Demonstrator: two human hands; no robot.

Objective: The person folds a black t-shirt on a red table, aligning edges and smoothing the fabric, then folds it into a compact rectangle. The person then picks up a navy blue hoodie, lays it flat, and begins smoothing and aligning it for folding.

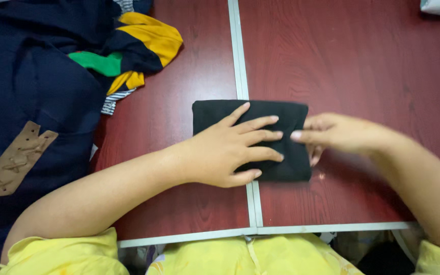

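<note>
Black folded cloth [281, 114] sits on the table seam [239, 76]. Your left hand [225, 150] presses it, fingers spread flat; your right hand [339, 133] pinches the cloth's right edge. Lift left early and the fold may spring open.

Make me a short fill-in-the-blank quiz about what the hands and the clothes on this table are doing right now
1. The left hand lies flat on a folded ____ cloth.
2. The right hand touches the cloth's ____ edge.
3. The pile of clothes lies at the ____ side of the red-brown table.
4. A tan patch is sewn on the ____ garment.

Missing words: black; right; left; navy
</note>
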